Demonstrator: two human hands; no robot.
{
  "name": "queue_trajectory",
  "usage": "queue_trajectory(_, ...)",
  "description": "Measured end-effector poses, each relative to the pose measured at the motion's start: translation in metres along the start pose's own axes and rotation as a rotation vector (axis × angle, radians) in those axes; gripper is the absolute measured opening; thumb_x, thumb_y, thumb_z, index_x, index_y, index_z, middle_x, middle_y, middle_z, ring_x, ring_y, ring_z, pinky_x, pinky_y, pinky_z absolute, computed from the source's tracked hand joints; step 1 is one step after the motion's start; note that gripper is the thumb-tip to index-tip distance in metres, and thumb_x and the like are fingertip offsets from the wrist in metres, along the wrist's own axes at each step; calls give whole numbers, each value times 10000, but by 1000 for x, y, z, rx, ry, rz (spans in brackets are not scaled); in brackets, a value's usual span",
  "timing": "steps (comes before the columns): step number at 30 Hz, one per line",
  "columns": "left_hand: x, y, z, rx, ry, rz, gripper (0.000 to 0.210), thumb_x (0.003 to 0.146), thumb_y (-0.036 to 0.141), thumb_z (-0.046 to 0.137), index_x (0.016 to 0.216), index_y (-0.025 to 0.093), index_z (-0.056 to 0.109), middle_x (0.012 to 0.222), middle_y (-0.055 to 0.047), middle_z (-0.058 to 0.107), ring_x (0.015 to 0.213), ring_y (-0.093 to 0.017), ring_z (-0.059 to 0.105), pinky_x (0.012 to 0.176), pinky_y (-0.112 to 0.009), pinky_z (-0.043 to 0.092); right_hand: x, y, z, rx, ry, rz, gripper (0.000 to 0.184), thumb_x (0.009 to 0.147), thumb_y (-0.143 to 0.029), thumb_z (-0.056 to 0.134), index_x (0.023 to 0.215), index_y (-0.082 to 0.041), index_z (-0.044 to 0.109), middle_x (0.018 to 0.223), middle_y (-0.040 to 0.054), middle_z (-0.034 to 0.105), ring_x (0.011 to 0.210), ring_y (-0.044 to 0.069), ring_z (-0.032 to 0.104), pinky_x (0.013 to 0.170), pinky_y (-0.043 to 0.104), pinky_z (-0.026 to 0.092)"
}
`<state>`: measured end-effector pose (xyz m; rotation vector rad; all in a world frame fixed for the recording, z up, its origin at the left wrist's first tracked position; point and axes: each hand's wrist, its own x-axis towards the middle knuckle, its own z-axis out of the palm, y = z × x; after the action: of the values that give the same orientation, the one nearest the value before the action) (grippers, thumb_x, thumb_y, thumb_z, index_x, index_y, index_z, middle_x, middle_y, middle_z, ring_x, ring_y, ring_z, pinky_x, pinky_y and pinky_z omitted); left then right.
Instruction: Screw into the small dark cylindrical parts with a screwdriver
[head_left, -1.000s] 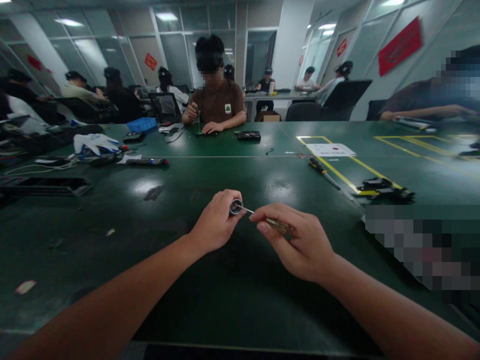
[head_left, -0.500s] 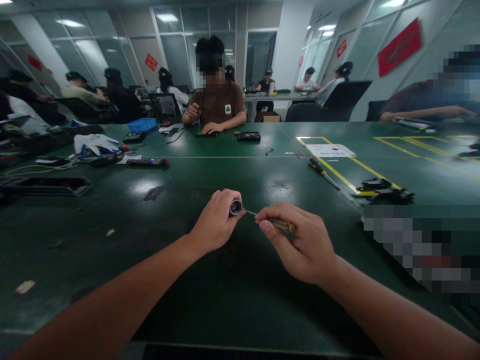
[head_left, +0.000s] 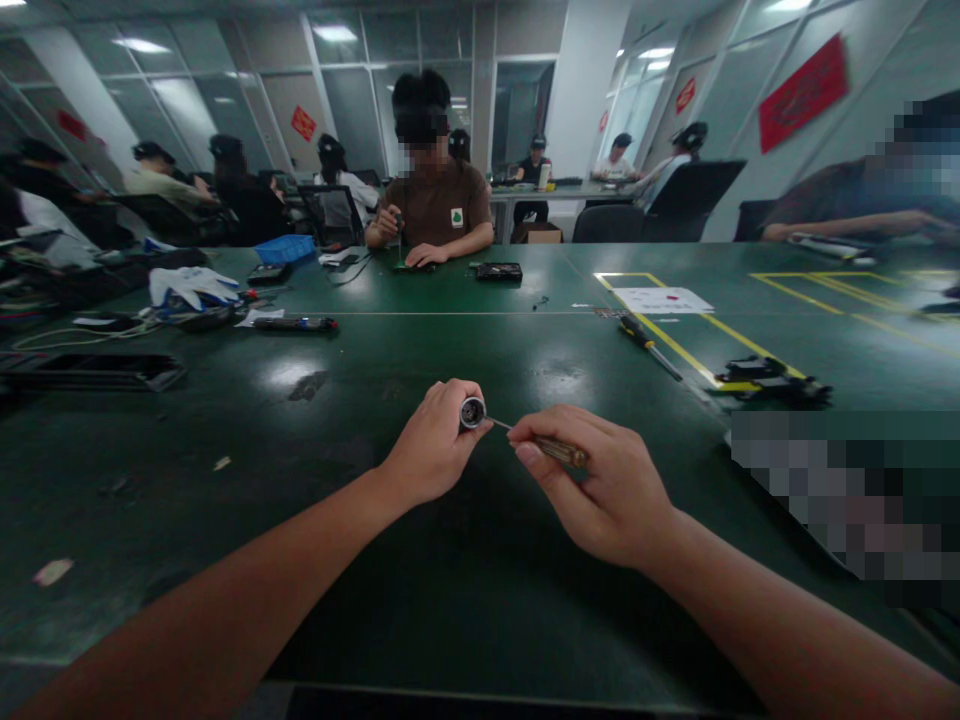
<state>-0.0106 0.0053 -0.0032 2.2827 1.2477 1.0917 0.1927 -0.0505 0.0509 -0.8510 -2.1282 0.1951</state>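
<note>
Your left hand [head_left: 429, 447] grips a hollow cylinder [head_left: 472, 412], open end facing you; it is probably light, stiff and slick, best held around its outer wall. Your right hand [head_left: 604, 485] grasps a slim screwdriver [head_left: 561, 452] by its handle, shaft pointing at the cylinder's right rim.

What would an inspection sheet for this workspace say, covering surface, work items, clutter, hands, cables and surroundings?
Surface: green tabletop, glossy, with dark marks and small scraps.
Work items: hollow round part; amber-handled tool, its thin shaft reaching toward the part's rim, contact unclear.
Clutter: white-and-blue glove, blue bin, black-and-yellow screwdriver, paper sheet, black parts.
Hands: left hand holds the part; right hand grips the tool.
Cables: pale cable beside the glove.
Surroundings: co-worker opposite; red wall decoration at right.
</note>
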Motion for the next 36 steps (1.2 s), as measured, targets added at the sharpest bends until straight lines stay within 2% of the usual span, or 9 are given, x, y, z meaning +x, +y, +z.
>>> queue_trajectory(5,0,0,0,12,34,7,152,916,240,591,1049,209,526,1027,-55,616,958,-222,562,861,-394,465,-1,-1,-2,39,24,-21,90,947,-199,564,964,-200,652,854,42,714,769,171,673,737,302,533)
queue_trajectory(13,0,1,1,-47,17,26,157,904,212,590,1037,217,506,1013,-43,616,963,-219,572,956,-466,448,1,-1,-1,87,-74,-70,123,951,-167,564,1045,-201,636,931,38,720,842,166,674,785,300,522)
queue_trajectory(31,0,2,0,-52,34,47,150,907,195,583,1033,217,504,991,-27,613,927,-198,574,1000,-481,422,0,0,-1,106,-28,-105,111,944,-152,568,1027,-173,638,929,46,707,857,159,656,788,281,496)
queue_trajectory(36,0,4,-1,-61,12,40,147,899,191,583,1026,216,513,992,-29,618,951,-205,580,1034,-505,409,1,1,0,95,-63,-97,121,951,-153,569,1050,-180,633,920,31,700,855,152,649,791,274,486)
